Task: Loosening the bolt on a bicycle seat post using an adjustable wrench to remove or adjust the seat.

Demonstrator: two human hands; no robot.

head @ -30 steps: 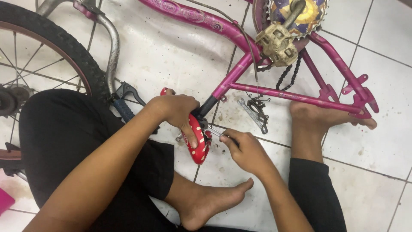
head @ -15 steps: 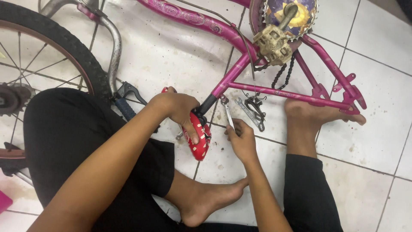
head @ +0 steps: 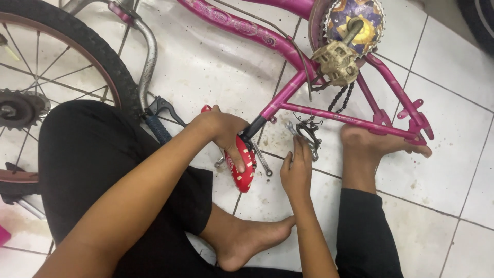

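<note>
Down on the tiled floor, the red saddle is gripped by the left hand, seemingly to steady it. Right hand lies open-fingered, reaching the small metal bracket beside the pink bicycle frame.

The pink frame is showing glossy painted metal, scuffed in places. The red saddle under the left hand is looking like shiny, smooth plastic or vinyl. The floor is gleaming as glazed white tile, smeared with grime. The tyre is appearing as matt black rubber, and the chain is looking like dull, dirty metal. The trousers are reading as matt black cloth.
</note>
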